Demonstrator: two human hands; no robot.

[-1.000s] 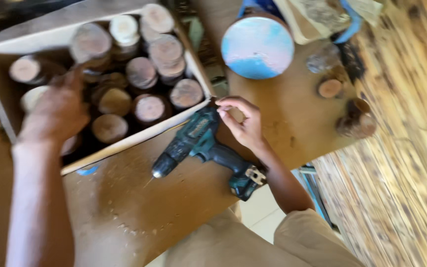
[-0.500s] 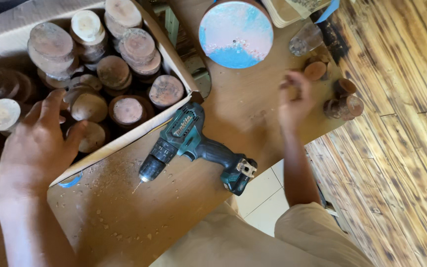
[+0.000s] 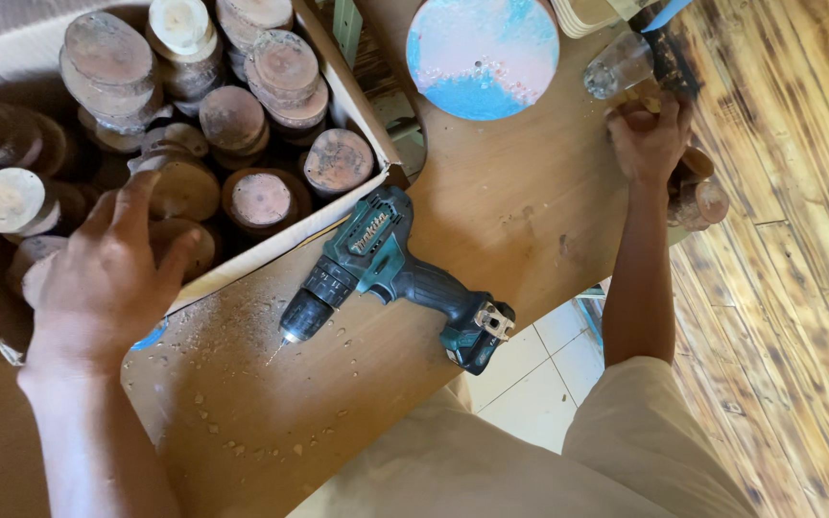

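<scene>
Teal cordless drill [image 3: 386, 273] (lying sideways) near pink-blue disc [image 3: 484, 55].

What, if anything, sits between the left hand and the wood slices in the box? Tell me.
Nothing visible does. The left hand is spread over the open cardboard box, directly above the wood slices, with no lid or tool between. The drill lies outside the box on the table.

A brown wooden tabletop [image 3: 520, 221], dusted with pale shavings, carries a teal cordless drill [image 3: 390, 273] lying on its side near the middle. To the left sits a cardboard box [image 3: 271, 251] of log slices. At the far edge lie a round blue-and-pink disc [image 3: 482, 53] and, to the right, small log pieces [image 3: 702, 197].
</scene>
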